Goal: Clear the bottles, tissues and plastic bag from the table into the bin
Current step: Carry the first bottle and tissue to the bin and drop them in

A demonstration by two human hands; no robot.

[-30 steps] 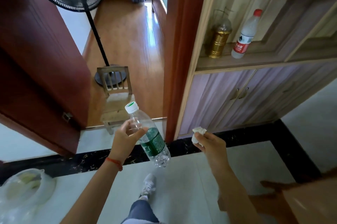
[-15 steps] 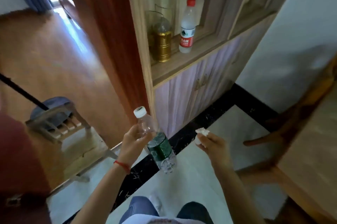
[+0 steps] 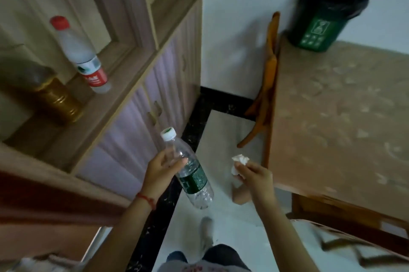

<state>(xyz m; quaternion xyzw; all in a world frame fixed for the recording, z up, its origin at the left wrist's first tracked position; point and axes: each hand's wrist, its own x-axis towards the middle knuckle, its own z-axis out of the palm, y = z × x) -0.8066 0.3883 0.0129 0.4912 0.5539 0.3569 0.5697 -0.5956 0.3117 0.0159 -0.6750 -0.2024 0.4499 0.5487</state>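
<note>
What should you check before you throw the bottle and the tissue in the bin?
1. Left hand has a firm grip on the bottle: ok.
2. Bottle cap on: ok.
3. Right hand holds the tissue: ok.
4. Green bin in sight: ok.
5. Bin within reach now: not ok, it stands past the table.
6. Room left in the bin: cannot tell.

Bottle is clear glossy plastic with a shiny green label, tissue is crumpled soft paper. Desk looks like matt patterned cloth, bin green plastic, floor glossy tile.
</note>
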